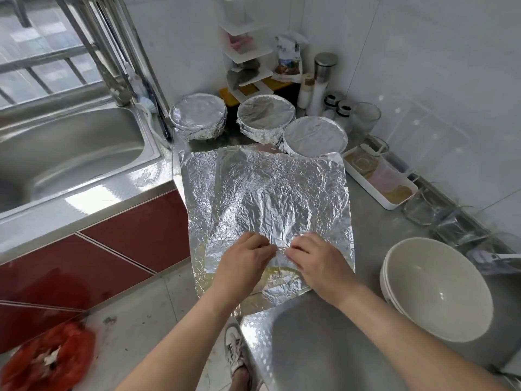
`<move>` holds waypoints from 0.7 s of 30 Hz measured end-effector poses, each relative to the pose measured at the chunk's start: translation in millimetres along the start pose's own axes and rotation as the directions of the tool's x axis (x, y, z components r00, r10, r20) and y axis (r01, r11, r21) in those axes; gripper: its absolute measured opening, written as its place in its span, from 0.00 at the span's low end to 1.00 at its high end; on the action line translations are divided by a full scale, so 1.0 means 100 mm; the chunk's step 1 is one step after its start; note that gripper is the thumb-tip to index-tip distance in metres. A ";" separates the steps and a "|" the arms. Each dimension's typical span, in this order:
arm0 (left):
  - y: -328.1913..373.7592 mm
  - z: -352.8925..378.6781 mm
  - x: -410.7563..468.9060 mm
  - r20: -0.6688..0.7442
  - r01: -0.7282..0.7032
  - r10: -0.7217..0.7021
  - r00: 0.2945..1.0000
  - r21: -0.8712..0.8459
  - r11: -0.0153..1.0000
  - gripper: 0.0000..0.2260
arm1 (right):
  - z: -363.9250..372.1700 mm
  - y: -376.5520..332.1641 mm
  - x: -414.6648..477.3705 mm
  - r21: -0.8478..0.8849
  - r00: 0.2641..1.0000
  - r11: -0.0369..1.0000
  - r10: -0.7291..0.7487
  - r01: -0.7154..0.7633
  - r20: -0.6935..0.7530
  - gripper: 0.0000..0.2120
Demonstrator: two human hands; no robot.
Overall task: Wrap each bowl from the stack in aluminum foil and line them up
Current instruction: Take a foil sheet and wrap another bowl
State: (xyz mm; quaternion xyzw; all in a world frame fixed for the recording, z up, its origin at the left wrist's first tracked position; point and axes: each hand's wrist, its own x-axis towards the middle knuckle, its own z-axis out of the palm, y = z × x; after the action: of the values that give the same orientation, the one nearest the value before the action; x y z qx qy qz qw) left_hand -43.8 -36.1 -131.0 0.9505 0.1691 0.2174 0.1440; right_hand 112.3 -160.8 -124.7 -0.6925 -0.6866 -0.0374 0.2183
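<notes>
Our left hand [245, 266] and right hand [318, 263] pinch the foil sheet [267, 193]; beyond it three wrapped bowls [265, 114] stand done, right of it the stack [437, 289] awaits.

crinkled shiny foil [265, 198], brushed steel counter [324, 334]

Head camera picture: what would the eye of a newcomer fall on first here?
First, the big crinkled foil sheet spread over the counter in the middle, with the left hand and right hand pinching it near its front edge. Behind it stand three foil-wrapped bowls, and at the right waits a stack of bare white bowls.
</notes>
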 end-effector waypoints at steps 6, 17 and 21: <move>-0.02 -0.04 0.00 -0.006 -0.005 0.005 1.000 -0.037 0.999 0.13 | 0.00 0.11 0.03 -0.039 0.994 0.994 -0.106 0.106 -0.018 0.11; -0.07 -0.02 0.04 0.022 0.001 0.000 1.000 -0.025 1.000 0.07 | -0.04 0.27 0.09 -0.011 0.976 0.979 -0.201 0.203 0.079 0.12; -0.08 -0.01 0.06 0.042 -0.028 0.028 0.999 -0.010 1.000 0.08 | 0.01 0.27 0.10 -0.075 0.970 0.968 -0.237 0.240 0.052 0.08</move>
State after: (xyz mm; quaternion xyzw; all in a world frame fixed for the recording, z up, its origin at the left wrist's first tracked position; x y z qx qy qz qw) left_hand -41.7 -26.9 -130.3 0.9564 0.1517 0.2002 0.1487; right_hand 139.0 -149.6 -128.8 -0.6137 -0.7674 -0.0761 0.1692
